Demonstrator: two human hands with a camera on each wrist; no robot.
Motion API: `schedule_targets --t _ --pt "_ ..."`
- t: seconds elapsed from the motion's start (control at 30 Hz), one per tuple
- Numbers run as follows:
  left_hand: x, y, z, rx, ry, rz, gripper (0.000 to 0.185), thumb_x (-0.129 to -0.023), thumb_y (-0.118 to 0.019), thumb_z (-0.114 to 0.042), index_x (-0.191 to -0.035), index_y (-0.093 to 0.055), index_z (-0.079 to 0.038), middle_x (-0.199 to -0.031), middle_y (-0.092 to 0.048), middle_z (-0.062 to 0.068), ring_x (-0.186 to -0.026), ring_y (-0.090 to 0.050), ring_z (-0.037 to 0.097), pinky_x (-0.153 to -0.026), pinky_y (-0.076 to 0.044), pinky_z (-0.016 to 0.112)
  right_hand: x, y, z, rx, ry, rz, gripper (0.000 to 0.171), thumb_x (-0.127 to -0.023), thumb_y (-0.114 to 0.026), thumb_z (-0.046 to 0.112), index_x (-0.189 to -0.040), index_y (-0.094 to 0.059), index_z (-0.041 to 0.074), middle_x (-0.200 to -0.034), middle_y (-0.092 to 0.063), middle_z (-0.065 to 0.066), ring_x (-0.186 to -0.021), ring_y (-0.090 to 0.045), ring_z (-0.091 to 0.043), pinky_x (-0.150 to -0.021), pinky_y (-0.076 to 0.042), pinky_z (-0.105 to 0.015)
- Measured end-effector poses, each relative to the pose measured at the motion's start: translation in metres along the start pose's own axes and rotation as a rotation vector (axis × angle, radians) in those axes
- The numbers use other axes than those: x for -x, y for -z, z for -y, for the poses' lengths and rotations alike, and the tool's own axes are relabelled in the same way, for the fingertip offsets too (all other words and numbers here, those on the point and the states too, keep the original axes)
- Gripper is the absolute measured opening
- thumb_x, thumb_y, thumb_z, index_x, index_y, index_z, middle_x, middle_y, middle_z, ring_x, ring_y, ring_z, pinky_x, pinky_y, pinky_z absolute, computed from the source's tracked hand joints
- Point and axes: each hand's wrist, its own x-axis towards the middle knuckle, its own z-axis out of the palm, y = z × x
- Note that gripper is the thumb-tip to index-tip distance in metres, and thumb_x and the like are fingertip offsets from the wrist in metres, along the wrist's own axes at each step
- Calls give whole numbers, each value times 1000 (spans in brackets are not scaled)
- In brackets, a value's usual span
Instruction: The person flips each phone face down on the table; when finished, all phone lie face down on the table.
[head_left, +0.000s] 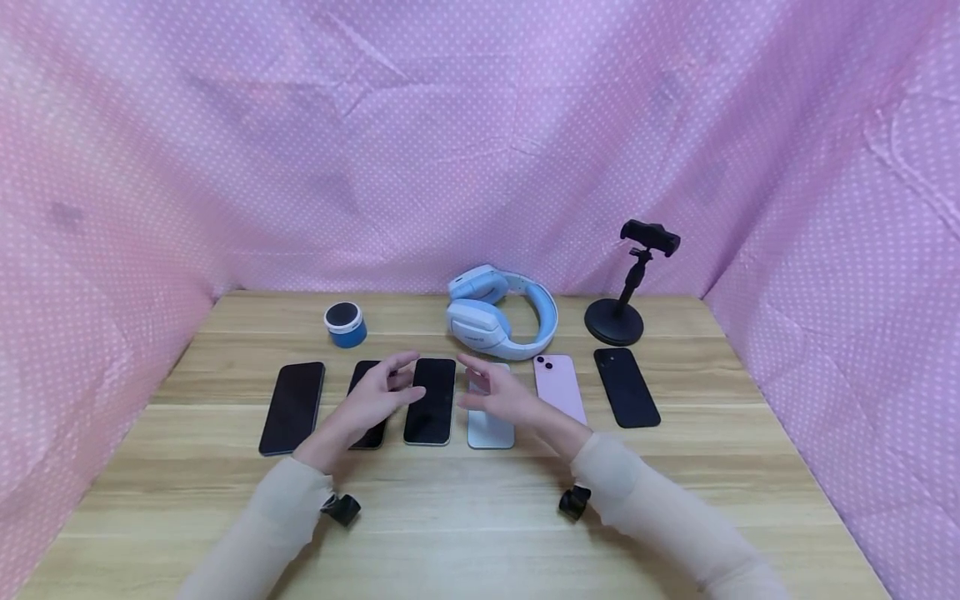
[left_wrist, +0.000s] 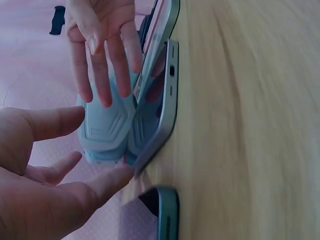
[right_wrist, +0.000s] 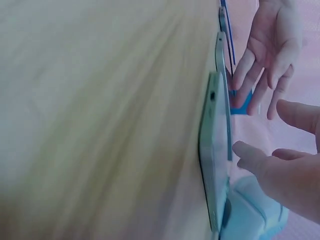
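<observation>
Grip: L hand point(head_left: 378, 393) fingers spread, holds nothing, hovers over black phone point(head_left: 369, 406) 2nd from left | R hand point(head_left: 497, 392) fingers spread, empty, above pale-blue phone point(head_left: 491, 427) | dark phone point(head_left: 431, 401) flat on table point(head_left: 480, 533) btwn hands, uncovered | behind row: headphones point(head_left: 498, 312), blue speaker point(head_left: 346, 324), phone stand point(head_left: 626, 287)

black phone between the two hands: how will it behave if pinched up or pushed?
The black phone lies flat on the wooden table, so it probably slides rather than tips. It looks a rigid slab. Its glossy face and thin rounded edge may slip in a pinch.
</observation>
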Motion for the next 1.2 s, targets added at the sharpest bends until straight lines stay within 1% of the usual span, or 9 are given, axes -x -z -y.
schedule_targets --t 0.13,0.23,0.37,0.53,0.63,0.77,0.9,1.0,1.2 --pt "1 4 5 68 -13 17 66 -97 -70 -9 -155 -38 -7 -158 -34 22 -143 -39 38 -114 -37 51 -4 -10 1 -75 -63 -14 74 -97 -66 4 -160 -27 6 -165 -26 -13 -149 -26 -35 -120 -26 -45" --pt "1 5 8 83 -31 31 68 -97 -70 -9 -155 -36 -4 -159 -32 23 -143 -37 40 -113 -38 49 -6 -15 4 -150 -97 -23 75 -97 -66 3 -160 -26 5 -166 -23 -12 -150 -23 -33 -122 -23 -44" --pt "1 6 9 98 -46 43 69 -97 -69 -9 -155 -34 -1 -159 -30 26 -144 -35 42 -111 -40 48 -11 -19 3 -198 -118 0 77 -97 -64 1 -161 -20 2 -166 -20 -14 -152 -19 -31 -123 -19 -43" --pt "2 5 9 105 -11 55 69 -97 -69 -9 -155 -34 -1 -159 -26 28 -144 -34 42 -109 -42 50 -14 -23 -3 -223 -151 19 79 -97 -63 2 -161 -17 1 -168 -15 -13 -153 -14 -30 -123 -17 -44" --pt "1 3 10 99 15 57 68 -97 -70 -11 -155 -34 -3 -159 -27 28 -145 -33 41 -108 -43 53 -14 -23 -4 -231 -166 23 78 -98 -63 4 -161 -17 2 -168 -15 -12 -153 -13 -30 -123 -17 -44" --pt "2 -1 11 89 55 40 66 -97 -70 -11 -154 -38 -6 -159 -30 26 -146 -32 39 -109 -42 55 -13 -22 -4 -270 -197 32 77 -98 -63 3 -161 -18 3 -168 -15 -13 -153 -13 -29 -123 -18 -45" --pt "4 -5 13 73 69 32 61 -98 -67 -9 -153 -40 -7 -160 -31 25 -148 -29 37 -110 -40 58 -13 -24 -4 -329 -222 28 77 -98 -62 1 -161 -19 3 -167 -15 -16 -153 -12 -29 -122 -20 -45" --pt "4 -7 15 65 70 26 58 -99 -66 -10 -152 -42 -7 -160 -32 24 -148 -29 37 -110 -38 61 -13 -25 -5 -350 -211 19 78 -97 -63 -3 -161 -19 2 -167 -14 -16 -153 -11 -29 -123 -18 -45" --pt "6 -9 18 41 51 -16 55 -97 -69 -9 -147 -47 -4 -158 -37 21 -148 -30 36 -116 -33 53 -13 -29 -4 -356 -183 12 82 -92 -66 -7 -160 -21 1 -168 -13 -15 -153 -10 -29 -123 -15 -43"
